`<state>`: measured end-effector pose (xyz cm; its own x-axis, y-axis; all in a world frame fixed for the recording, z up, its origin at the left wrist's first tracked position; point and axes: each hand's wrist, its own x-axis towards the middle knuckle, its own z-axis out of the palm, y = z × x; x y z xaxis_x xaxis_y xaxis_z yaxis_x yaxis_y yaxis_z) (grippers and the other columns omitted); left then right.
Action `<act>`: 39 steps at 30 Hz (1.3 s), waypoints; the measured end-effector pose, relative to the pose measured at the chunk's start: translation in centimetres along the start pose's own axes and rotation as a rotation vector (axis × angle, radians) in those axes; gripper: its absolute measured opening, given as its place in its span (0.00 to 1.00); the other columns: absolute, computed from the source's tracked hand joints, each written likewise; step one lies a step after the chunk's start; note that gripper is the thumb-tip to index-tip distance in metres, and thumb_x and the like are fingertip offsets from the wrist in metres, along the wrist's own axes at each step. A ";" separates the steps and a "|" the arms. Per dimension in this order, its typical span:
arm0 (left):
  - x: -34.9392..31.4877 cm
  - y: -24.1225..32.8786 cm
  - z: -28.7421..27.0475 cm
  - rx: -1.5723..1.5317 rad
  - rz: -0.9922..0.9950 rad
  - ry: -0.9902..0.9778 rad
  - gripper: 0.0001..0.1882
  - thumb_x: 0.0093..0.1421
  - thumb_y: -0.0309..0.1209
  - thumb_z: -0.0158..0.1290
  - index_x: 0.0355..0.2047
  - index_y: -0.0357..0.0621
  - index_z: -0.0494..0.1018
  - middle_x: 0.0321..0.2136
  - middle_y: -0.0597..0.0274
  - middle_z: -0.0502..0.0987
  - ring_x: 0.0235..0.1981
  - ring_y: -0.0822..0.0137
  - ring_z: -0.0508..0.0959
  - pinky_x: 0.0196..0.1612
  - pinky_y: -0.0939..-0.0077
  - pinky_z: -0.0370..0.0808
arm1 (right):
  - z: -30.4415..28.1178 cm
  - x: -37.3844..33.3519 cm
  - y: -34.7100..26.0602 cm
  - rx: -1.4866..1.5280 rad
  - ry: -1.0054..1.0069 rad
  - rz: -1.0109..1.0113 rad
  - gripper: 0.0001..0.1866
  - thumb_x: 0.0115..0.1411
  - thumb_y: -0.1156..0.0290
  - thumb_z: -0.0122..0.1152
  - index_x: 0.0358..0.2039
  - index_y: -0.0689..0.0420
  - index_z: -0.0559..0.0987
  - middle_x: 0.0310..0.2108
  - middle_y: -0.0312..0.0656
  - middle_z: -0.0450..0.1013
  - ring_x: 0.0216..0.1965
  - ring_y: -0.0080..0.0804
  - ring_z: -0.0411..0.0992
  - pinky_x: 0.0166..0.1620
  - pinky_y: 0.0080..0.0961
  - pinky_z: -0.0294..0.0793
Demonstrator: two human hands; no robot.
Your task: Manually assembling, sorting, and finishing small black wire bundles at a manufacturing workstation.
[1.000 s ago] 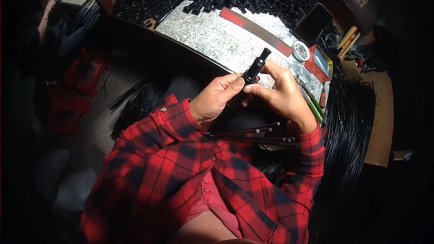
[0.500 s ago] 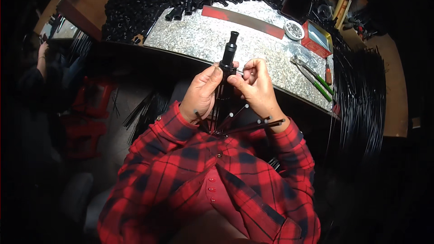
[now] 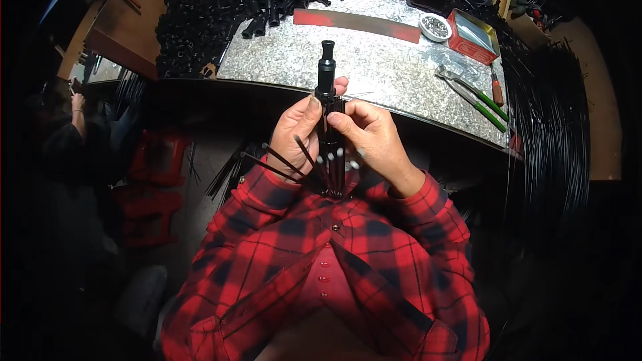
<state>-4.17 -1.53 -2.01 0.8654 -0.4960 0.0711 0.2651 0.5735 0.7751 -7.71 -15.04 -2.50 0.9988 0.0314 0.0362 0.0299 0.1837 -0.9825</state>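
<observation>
Upright between my hands stands a black umbrella frame (image 3: 326,79), its round-topped tube pointing away from me. My left hand (image 3: 297,124) is closed round its collar from the left, with the thumb on top. From the right, my right hand (image 3: 374,135) pinches the same collar with thumb and bent forefinger. Several thin black ribs (image 3: 284,158) fan out below, toward my chest, with pale tips. A fine wire (image 3: 364,95) seems to stick out beside the right forefinger. What lies under the right fingertips is hidden.
A large heap of black tubular parts (image 3: 200,33) covers the back of the speckled worktop (image 3: 388,70). A red-and-grey strip (image 3: 354,25), a white tub of small metal pieces (image 3: 435,27), a red box (image 3: 471,38), green-handled pliers (image 3: 478,97) and a screwdriver (image 3: 497,90) lie there. Black rods (image 3: 548,127) hang at right.
The frame has turned in my hands: some ribs that pointed right now spread left over my left wrist. My right forefinger has come down nearer the collar. The view has shifted slightly.
</observation>
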 end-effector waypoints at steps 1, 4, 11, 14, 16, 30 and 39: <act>0.0 0.1 0.0 -0.030 -0.027 0.013 0.23 0.65 0.38 0.40 0.52 0.30 0.61 0.54 0.49 0.64 0.54 0.61 0.66 0.57 0.67 0.63 | 0.0 0.0 -0.1 -0.016 0.004 -0.002 0.11 0.58 0.68 0.58 0.24 0.60 0.73 0.17 0.28 0.64 0.15 0.12 0.60 0.18 0.13 0.60; 0.0 0.3 -0.1 -0.073 -0.064 0.019 0.23 0.64 0.38 0.41 0.52 0.30 0.61 0.53 0.48 0.64 0.54 0.60 0.66 0.57 0.66 0.63 | 0.0 0.0 -0.2 -0.030 -0.001 0.000 0.11 0.58 0.67 0.57 0.23 0.60 0.73 0.18 0.28 0.64 0.16 0.12 0.61 0.18 0.13 0.60; 0.0 1.0 0.0 0.249 -0.049 -0.049 0.23 0.64 0.38 0.43 0.52 0.32 0.62 0.52 0.46 0.65 0.52 0.59 0.69 0.54 0.67 0.67 | -0.3 0.0 -1.0 -0.016 -0.060 -0.008 0.12 0.60 0.66 0.54 0.24 0.60 0.73 0.19 0.29 0.66 0.16 0.13 0.63 0.19 0.13 0.62; 0.2 0.5 -0.9 -0.042 -0.084 -0.124 0.22 0.64 0.38 0.43 0.51 0.33 0.62 0.51 0.46 0.66 0.51 0.59 0.70 0.51 0.67 0.70 | -0.4 0.0 -1.2 -0.021 -0.094 -0.028 0.12 0.61 0.65 0.53 0.25 0.60 0.73 0.19 0.30 0.66 0.16 0.14 0.64 0.20 0.12 0.63; 0.2 0.5 -0.5 -0.073 -0.088 -0.113 0.21 0.63 0.36 0.45 0.51 0.33 0.63 0.51 0.48 0.66 0.48 0.61 0.71 0.46 0.70 0.72 | -0.5 0.1 -1.0 -0.025 -0.091 -0.028 0.12 0.61 0.65 0.53 0.25 0.60 0.73 0.19 0.30 0.67 0.17 0.14 0.64 0.20 0.12 0.63; 0.9 1.3 -1.2 0.250 0.056 -0.296 0.22 0.60 0.37 0.48 0.48 0.32 0.66 0.54 0.46 0.63 0.49 0.59 0.70 0.41 0.67 0.75 | -1.9 0.3 -1.8 -0.007 -0.257 0.057 0.12 0.61 0.65 0.53 0.26 0.60 0.74 0.17 0.29 0.67 0.19 0.14 0.65 0.22 0.13 0.64; 0.9 -0.1 -1.3 -0.244 -0.121 -0.134 0.24 0.58 0.30 0.51 0.53 0.34 0.63 0.54 0.50 0.63 0.55 0.57 0.66 0.48 0.67 0.73 | -1.8 0.2 -1.7 0.031 -0.266 0.028 0.10 0.60 0.67 0.54 0.29 0.61 0.76 0.21 0.30 0.69 0.21 0.14 0.66 0.25 0.14 0.66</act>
<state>-2.87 -1.16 -2.79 0.7617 -0.6428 0.0820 0.4715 0.6365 0.6103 -7.45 -17.10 -1.11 0.9541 0.2936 0.0599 -0.0028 0.2088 -0.9780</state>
